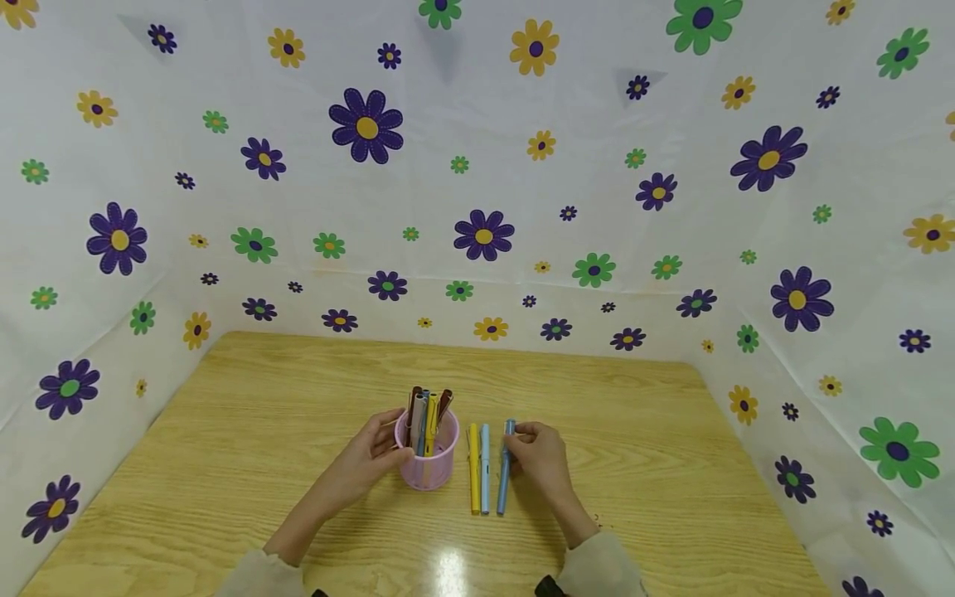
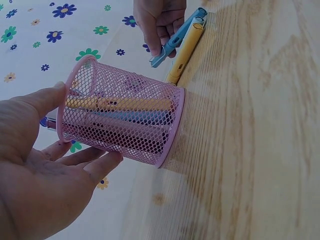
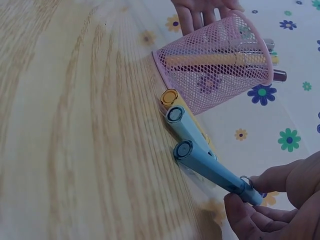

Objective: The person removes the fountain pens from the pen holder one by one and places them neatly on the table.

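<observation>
Here right hand (image 1: 540,456) pinches blue pen (image 1: 505,468), beside pink cup (image 1: 427,454)

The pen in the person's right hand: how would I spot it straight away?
Find the pink mesh cup on the wooden table. Three pens lie side by side to its right: the yellow pen, the light blue pen, then the darker blue pen. It is farthest from the cup, its top pinched by the right hand.
</observation>
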The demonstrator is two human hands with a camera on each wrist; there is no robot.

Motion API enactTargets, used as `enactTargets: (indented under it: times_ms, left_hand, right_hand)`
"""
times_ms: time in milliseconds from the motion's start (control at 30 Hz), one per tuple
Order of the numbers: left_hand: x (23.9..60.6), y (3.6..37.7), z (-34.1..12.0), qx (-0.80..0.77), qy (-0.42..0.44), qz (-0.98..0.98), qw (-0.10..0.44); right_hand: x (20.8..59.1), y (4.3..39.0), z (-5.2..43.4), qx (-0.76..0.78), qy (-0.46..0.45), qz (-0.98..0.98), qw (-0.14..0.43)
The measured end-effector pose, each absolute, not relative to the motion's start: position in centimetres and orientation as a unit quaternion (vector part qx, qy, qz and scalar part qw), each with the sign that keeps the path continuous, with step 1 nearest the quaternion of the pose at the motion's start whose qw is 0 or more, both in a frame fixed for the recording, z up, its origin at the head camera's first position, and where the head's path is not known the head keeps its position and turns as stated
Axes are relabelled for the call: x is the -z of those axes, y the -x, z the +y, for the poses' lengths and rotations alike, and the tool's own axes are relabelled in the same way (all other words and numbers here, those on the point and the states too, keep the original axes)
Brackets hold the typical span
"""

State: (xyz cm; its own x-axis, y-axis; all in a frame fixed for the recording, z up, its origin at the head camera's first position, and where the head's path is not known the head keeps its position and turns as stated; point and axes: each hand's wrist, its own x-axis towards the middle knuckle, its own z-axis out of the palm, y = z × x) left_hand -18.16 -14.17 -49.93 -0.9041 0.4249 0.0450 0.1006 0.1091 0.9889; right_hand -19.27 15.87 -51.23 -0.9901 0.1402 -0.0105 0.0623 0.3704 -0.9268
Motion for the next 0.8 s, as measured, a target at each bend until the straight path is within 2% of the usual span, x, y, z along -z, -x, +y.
enactTargets:
  times_ms: [800]
  left_hand:
    - [49.73,18.02,-14.23,-0.652,-0.183,0.723,0.138]
  right_hand:
    - [51.51,19.21,15.16,-0.512,0.052,-0.857,0.044]
